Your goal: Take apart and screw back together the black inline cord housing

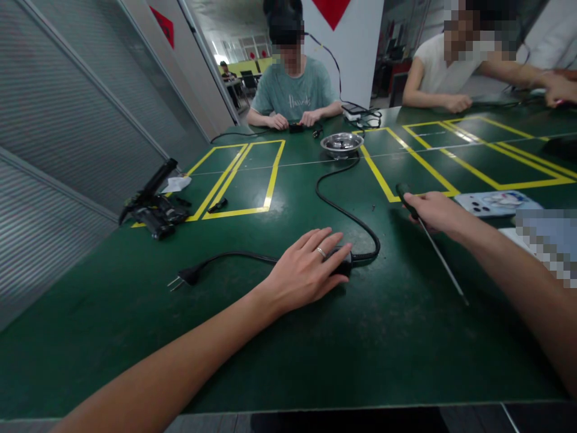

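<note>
My left hand (309,267) lies palm down over a black power adapter (343,262), its fingers spread across the top and hiding most of it. From the adapter a cord with a two-pin plug (189,276) runs left, and a thicker black cable (345,210) curves away toward a metal bowl (341,144). My right hand (430,210) is closed around the dark handle of a screwdriver (439,252), whose long shaft points down and toward me. A few tiny screws (373,207) lie on the green table (288,355) between the hands and the bowl.
Black parts (157,210) and white paper (177,183) lie at the left. A small black piece (218,205) rests near yellow tape. A patterned phone case (493,203) is beside my right forearm. Across the table, one person (295,90) handles a black object; another person (446,78) sits at the right.
</note>
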Demonstrator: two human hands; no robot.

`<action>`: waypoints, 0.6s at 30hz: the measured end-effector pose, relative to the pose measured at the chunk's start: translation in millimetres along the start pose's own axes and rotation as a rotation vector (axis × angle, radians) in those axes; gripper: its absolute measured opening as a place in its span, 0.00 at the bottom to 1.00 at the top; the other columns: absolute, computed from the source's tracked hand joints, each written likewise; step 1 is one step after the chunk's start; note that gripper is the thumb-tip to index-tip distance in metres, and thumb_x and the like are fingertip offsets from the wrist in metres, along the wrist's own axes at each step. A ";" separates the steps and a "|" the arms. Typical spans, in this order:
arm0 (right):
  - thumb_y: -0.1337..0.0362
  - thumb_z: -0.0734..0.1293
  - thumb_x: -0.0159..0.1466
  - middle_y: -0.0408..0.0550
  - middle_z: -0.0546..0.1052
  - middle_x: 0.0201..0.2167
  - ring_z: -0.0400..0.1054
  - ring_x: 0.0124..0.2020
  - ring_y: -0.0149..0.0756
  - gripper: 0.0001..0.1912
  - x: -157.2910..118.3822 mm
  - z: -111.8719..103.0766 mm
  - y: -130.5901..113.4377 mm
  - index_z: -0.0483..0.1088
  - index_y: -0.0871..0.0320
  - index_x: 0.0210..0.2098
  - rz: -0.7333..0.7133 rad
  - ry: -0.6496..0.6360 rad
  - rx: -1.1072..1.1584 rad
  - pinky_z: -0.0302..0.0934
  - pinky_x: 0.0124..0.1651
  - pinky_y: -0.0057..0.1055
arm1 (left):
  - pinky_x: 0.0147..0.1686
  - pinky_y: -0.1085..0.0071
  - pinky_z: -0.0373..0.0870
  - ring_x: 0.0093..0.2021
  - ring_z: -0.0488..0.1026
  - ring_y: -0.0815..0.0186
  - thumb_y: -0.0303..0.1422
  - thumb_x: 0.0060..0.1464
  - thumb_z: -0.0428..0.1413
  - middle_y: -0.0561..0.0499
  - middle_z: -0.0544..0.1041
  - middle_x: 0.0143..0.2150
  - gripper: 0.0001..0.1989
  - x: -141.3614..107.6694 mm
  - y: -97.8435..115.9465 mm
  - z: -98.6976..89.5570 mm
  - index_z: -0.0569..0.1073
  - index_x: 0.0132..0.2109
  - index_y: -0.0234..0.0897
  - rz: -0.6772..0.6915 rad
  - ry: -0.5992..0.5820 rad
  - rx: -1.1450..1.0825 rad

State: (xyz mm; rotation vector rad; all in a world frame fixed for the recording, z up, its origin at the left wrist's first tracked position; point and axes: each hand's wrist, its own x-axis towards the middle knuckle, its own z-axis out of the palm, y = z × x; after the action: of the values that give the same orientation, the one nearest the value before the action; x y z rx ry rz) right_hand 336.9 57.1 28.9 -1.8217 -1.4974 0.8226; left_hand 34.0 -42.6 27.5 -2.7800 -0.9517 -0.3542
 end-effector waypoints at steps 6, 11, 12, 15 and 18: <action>0.52 0.55 0.68 0.36 0.57 0.14 0.43 0.12 0.24 0.16 -4.8 3.8 -11.4 0.62 0.56 0.33 0.076 -0.071 0.529 0.38 0.13 0.24 | 0.51 0.60 0.70 0.54 0.69 0.59 0.32 0.66 0.46 0.42 0.70 0.56 0.16 -1.1 -4.0 9.5 0.67 0.57 0.34 0.079 -0.005 -0.044; 0.66 0.67 0.61 0.37 0.64 0.17 0.55 0.15 0.25 0.08 3.4 -3.8 -10.2 0.61 0.57 0.31 -0.034 0.120 0.741 0.50 0.15 0.22 | 0.52 0.59 0.70 0.53 0.69 0.59 0.32 0.66 0.46 0.42 0.71 0.56 0.16 -1.2 -5.7 10.9 0.67 0.57 0.33 0.097 0.032 -0.050; 0.68 0.66 0.61 0.39 0.66 0.18 0.58 0.16 0.26 0.06 4.3 -5.4 -10.4 0.62 0.57 0.32 -0.062 0.160 0.762 0.54 0.16 0.23 | 0.52 0.59 0.70 0.53 0.69 0.59 0.32 0.66 0.46 0.42 0.71 0.56 0.16 -1.2 -5.6 10.6 0.67 0.57 0.34 0.096 0.031 -0.050; 0.68 0.62 0.64 0.42 0.71 0.20 0.64 0.17 0.29 0.02 6.4 -8.0 -11.4 0.62 0.58 0.34 -0.142 0.287 0.797 0.62 0.20 0.26 | 0.51 0.59 0.70 0.53 0.69 0.59 0.32 0.66 0.46 0.42 0.71 0.55 0.16 -1.0 -5.5 9.8 0.67 0.57 0.34 0.096 0.022 -0.047; 0.69 0.61 0.64 0.39 0.72 0.19 0.67 0.16 0.30 0.05 11.1 -7.4 -9.6 0.59 0.57 0.39 -0.241 0.506 0.774 0.65 0.20 0.26 | 0.50 0.59 0.70 0.53 0.69 0.58 0.32 0.66 0.47 0.42 0.70 0.56 0.16 -1.3 -6.0 9.8 0.67 0.57 0.34 0.096 0.016 -0.047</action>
State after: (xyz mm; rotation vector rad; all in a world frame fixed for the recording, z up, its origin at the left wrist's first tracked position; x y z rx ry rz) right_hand 338.8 68.9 40.2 -1.1225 -0.8685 0.6299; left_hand 30.9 -36.2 18.3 -2.8482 -0.8136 -0.3892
